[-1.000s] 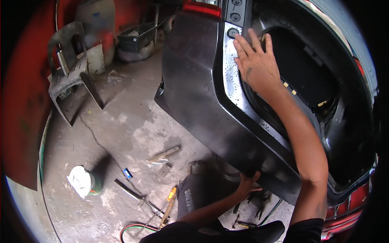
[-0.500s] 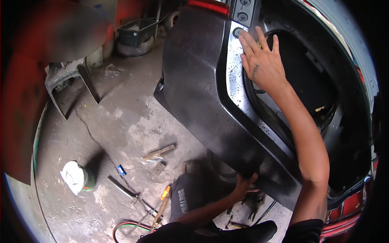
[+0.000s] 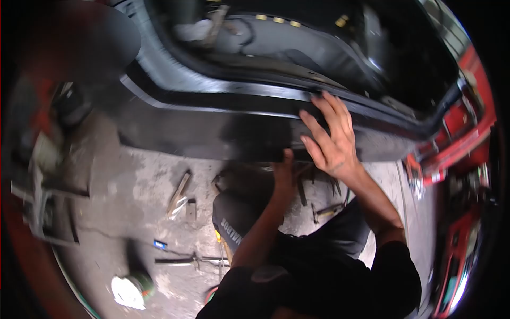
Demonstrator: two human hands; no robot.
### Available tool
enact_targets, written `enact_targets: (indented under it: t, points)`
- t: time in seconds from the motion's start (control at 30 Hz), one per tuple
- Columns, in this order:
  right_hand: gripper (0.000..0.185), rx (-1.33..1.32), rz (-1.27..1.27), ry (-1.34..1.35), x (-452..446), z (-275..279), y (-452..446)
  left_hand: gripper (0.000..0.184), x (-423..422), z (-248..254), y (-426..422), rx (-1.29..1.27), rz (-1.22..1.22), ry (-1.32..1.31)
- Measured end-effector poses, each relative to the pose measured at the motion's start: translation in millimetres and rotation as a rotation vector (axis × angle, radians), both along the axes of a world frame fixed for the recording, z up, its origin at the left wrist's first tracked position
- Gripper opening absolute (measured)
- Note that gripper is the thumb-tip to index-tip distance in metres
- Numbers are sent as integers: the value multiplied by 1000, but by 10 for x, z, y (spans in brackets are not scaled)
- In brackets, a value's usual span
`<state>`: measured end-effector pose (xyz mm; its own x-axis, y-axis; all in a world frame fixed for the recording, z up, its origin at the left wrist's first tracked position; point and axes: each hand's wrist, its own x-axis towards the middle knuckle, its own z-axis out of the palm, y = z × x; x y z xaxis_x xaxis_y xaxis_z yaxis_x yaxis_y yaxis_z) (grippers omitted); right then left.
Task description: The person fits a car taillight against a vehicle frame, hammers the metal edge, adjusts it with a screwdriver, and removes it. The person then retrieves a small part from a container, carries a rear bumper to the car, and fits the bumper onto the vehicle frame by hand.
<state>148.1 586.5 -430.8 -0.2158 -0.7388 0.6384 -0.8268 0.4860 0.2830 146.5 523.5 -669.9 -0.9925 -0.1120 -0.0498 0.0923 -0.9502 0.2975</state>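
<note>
A dark bumper (image 3: 202, 130) runs across the rear of a car, below the black rubber-edged opening of its trunk (image 3: 297, 58). My right hand (image 3: 332, 135) is over the bumper's upper part, fingers spread, with nothing held; whether the fingertips touch is unclear. At the bumper's lower edge is my left hand (image 3: 286, 169), its thumb up; the other fingers are hidden or blurred, so any grip cannot be made out. A bright metal sill strip (image 3: 239, 87) lies between the bumper and the trunk opening.
On the concrete floor are a wood piece (image 3: 180, 191), a small blue object (image 3: 160, 244), metal rods (image 3: 175, 261) and a white-topped container (image 3: 127, 292). A blurred chair (image 3: 42, 196) stands at the left. Tools (image 3: 326, 210) lie below the bumper. Red car parts (image 3: 457, 143) are at the right.
The view has swung round to the right. My right hand has left the round fitting by the tail light and moved along to the bumper's middle. My left hand remains by the lower edge.
</note>
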Motion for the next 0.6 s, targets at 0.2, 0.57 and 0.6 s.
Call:
enact_targets:
  t: [0.2, 0.57, 0.6]
  points:
    - [78, -270, -532, 19, -21, -577, 1228, 71, 142, 279, -26, -280, 69, -35]
    - [82, -324, -681, -5, -299, -674, 1169, 80, 295, 273, -186, -305, -134, -46]
    - [83, -322, -703, -19, -276, -646, 1155, 80, 293, 218, -231, -435, -160, -49]
